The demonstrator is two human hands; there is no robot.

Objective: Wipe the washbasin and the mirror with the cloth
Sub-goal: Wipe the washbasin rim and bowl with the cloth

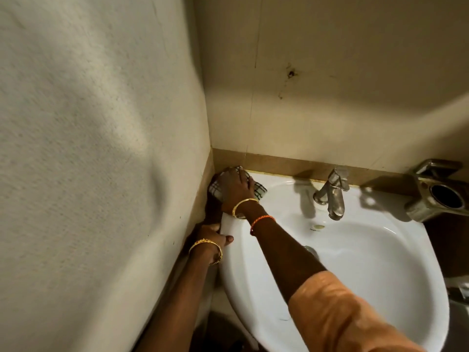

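— Where is the cloth?

— The checked cloth [259, 189], white with dark lines, lies on the far left corner of the washbasin [380, 262], right where the rim meets the two walls. Only its edges show, one at the right of the hand and one at the left.

— What has hold of it?

— The right hand [234, 188] lies on top of it, palm down, fingers spread over the fabric and pointing into the corner. Whether the fingertips curl into the cloth I cannot tell; it reads as pressing rather than pinching.

— And the other hand?

— The left hand [212, 236] grips the basin's left rim, nearer the person than the cloth. The thumb lies on top of the white edge and the fingers go down the outside, between basin and wall.

— Anything on the wrists?

— A gold bangle [243, 207] and an orange thread [262, 221] on the right wrist, another gold bangle [206, 250] on the left. The right arm wears an orange sleeve [342, 316].

— What else stands around the basin?

— A dull metal tap [333, 193] sits at the middle of the back rim, its spout over the bowl. To the far right a metal holder [439, 196] with a round opening is fixed by the wall. A brown tile strip [279, 162] runs behind the basin.
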